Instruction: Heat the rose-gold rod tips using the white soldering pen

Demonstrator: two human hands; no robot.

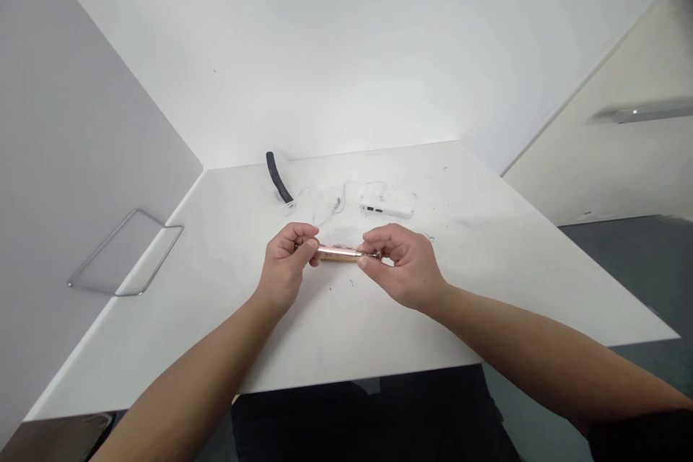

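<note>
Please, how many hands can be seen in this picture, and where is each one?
2. The left hand and the right hand are both over the white table, holding a pink-gold metal tube between them, one at each end. No other hand seems hidden.

**A pale, evenly lit corner**

A white wall (336, 50) fills the top of the frame, and a grey partition (92, 86) slopes down the left side, with a rectangular chrome wire frame (127, 253) against it at mid-left. At the right stands a cream wall (611, 166), crossed at upper right by a blurred metal bar (644, 113). Dark grey flooring (644, 267) shows at lower right, beyond the white table (487, 289). Soft light, no windows in view.
</note>
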